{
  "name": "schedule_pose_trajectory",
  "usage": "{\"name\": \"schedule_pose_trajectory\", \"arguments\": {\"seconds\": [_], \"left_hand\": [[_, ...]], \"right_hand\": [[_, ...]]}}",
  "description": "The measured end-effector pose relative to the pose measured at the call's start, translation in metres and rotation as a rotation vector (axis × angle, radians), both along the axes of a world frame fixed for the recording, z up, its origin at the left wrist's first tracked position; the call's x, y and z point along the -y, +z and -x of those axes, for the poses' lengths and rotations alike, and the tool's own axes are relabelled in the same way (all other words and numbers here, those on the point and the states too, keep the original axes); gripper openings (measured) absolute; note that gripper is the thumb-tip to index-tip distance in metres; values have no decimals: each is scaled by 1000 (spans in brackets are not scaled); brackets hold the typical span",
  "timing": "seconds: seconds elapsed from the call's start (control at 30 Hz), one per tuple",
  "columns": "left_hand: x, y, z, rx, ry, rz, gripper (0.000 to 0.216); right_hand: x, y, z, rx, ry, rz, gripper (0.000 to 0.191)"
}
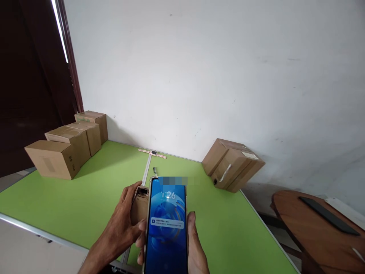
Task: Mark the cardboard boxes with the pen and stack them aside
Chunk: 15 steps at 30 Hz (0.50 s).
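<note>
A smartphone (167, 247) with a lit blue lock screen stands upright close to me, its clock partly readable as 1:26. My right hand (196, 245) is wrapped around it, thumb along the right edge and fingertips showing at the left edge. Just left of the phone, my left hand (118, 226) is closed around a small brown cardboard box (138, 208) with a dark opening at its top. The phone covers the box's right side. Behind the phone lies a small dark and silver item (154, 170), too small to name.
On the green table (105, 190), several cardboard boxes (54, 156) line the left side. More cardboard boxes (232, 165) stand at the right edge. A pink-strapped watch (154, 153) lies by the wall. A brown wooden table (319, 228) is at right, with a dark flat object (327, 215) on it.
</note>
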State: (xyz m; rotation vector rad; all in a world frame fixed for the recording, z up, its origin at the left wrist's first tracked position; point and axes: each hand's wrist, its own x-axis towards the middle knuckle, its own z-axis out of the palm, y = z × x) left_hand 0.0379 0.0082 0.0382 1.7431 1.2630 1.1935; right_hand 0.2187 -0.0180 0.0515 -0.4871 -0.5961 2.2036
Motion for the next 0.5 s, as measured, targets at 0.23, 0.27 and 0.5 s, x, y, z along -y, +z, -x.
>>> {"name": "schedule_pose_trajectory", "arguments": {"seconds": [0.23, 0.27, 0.5], "left_hand": [[3, 9, -2, -86, 58, 108, 72], [3, 9, -2, -88, 59, 111, 72], [2, 9, 0, -97, 72, 104, 73]], "right_hand": [[15, 21, -67, 106, -556, 65, 73], [13, 21, -81, 145, -653, 69, 69], [-25, -53, -134, 558, -777, 138, 77]]}}
